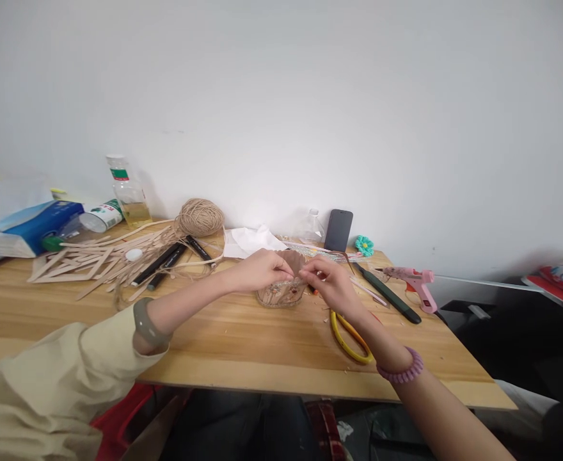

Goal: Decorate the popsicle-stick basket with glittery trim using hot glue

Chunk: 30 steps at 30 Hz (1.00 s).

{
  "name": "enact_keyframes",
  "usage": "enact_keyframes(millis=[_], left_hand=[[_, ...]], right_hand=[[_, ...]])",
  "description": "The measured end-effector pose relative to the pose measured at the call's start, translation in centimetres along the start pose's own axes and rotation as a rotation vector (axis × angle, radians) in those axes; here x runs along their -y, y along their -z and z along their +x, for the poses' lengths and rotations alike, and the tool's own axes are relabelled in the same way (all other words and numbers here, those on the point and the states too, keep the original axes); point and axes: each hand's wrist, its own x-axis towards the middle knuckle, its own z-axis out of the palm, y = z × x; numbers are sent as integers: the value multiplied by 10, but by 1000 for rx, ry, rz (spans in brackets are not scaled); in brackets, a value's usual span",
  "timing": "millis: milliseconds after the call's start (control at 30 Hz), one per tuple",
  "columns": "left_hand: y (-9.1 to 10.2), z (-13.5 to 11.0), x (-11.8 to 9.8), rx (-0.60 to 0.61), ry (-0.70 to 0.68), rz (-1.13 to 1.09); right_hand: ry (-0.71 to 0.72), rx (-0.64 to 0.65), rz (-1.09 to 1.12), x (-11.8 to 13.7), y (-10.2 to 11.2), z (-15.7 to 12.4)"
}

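A small brown pot-like container (280,296) with a scalloped upper edge and small decorations on its front sits on the wooden table. My left hand (263,269) is closed in a pinch at the container's front left. On the other side, my right hand (327,280) also pinches with thumb and forefinger, near the right edge. A thin pale strand seems to run between the fingertips across the front, but it is too small to name. Close to my right wrist lie yellow-handled scissors (351,339), their blades hidden.
Left: wooden sticks (94,261), black markers (166,262), a twine ball (201,218), a bottle (128,198), a tissue box (32,227). Back: white tissue (253,241), a phone (338,230), a teal flower (364,246). Right: a dark green cutter-like tool (389,294), a pink glue gun (418,285).
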Motion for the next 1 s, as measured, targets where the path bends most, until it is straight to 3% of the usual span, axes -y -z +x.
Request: enact_keyframes(millis=[200,500,833,1000], left_hand=[[0,3,-1,4,20,-8],[1,4,2,49,71,41],[2,2,3,82,66,51],[2,3,6,78,57,34]], right_hand=[[-59,-141,30,-12,18,2],[177,162,-218,7,8,7],[278,312,-425,15,5,8],[317,317,-445,15,4,7]])
